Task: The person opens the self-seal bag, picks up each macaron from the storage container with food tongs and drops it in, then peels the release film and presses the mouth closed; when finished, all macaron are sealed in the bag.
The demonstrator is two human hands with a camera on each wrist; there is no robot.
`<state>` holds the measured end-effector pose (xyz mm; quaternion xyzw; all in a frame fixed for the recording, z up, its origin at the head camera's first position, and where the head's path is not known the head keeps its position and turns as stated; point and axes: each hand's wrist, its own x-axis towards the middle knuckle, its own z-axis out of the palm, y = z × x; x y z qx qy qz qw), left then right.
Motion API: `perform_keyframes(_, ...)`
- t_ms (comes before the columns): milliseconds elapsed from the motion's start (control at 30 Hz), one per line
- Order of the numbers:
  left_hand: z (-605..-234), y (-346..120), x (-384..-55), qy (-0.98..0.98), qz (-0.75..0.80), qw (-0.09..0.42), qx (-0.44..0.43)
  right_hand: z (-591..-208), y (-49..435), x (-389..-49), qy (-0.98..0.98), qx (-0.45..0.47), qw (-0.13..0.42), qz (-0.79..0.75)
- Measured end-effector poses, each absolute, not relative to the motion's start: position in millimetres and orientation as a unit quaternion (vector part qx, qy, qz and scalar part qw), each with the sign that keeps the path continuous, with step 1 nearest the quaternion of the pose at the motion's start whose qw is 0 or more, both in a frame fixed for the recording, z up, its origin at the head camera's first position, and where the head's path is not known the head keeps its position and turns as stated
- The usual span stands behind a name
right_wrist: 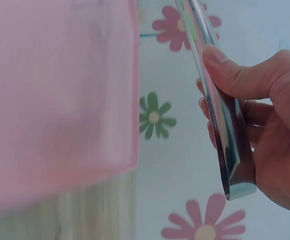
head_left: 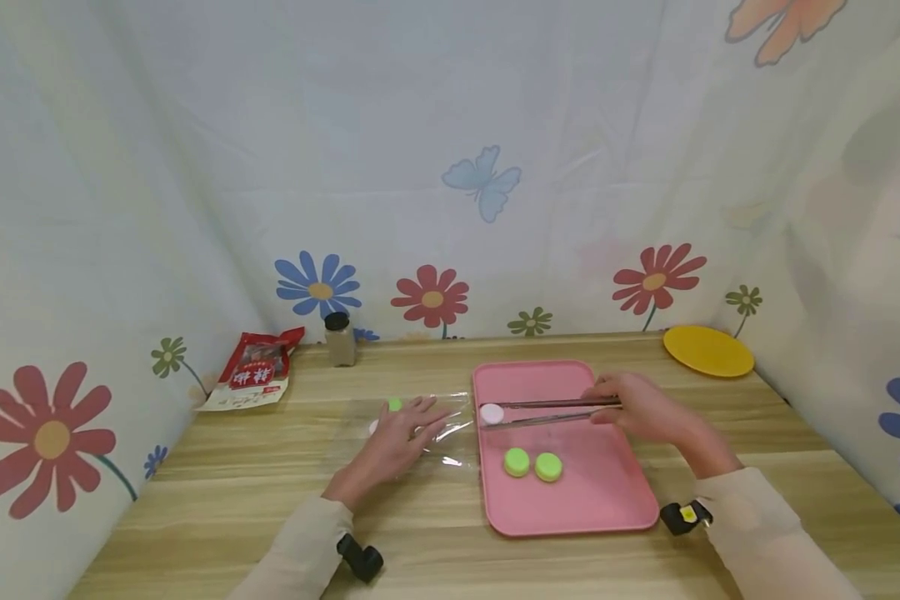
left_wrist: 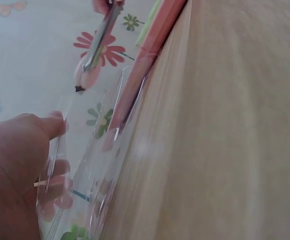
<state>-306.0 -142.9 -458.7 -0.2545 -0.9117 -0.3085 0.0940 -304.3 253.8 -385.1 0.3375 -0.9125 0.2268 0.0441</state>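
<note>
My right hand (head_left: 637, 408) grips metal tongs (head_left: 547, 417); the right wrist view shows the thumb on one arm and fingers round the other. Between the tong tips is a pale pinkish-white macaron (head_left: 492, 414), raised above the pink tray (head_left: 577, 508) in the left wrist view. Two green macarons (head_left: 517, 462) lie side by side on that tray. To its left, my left hand (head_left: 397, 437) holds a clear plastic box (left_wrist: 105, 150), thumb at its edge, fingers seen through the plastic. Beyond this hand show a green macaron (head_left: 395, 404) and part of a white one (head_left: 373, 427).
At the back left lie a red snack bag (head_left: 255, 371) and a small black-capped jar (head_left: 340, 342). A yellow plate (head_left: 708, 351) sits at the back right of the wooden table (head_left: 420, 550). Flowered white cloth (head_left: 390, 167) hangs around the table's back and sides.
</note>
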Motion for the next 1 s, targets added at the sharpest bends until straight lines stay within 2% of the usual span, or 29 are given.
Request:
perform_keyframes(333, -459.0, -140.1, -304.6, -0.909, -0.311, 0.094, -0.262, -384.9, 208.4, -309.2, -0.901, 0.389, 0.042, 0.189)
perform_keyframes(600, -456.0, -140.7, -307.2, -0.907, -0.319, 0.111, -0.252, -375.7, 216.8, -309.0, -0.910, 0.362, 0.036, 0.196)
perform_keyframes(1000, -455.3, -142.9, -306.3, -0.898, -0.339, 0.124, -0.250, -372.5, 213.3, -306.5, -0.915, 0.351, -0.008, 0.199)
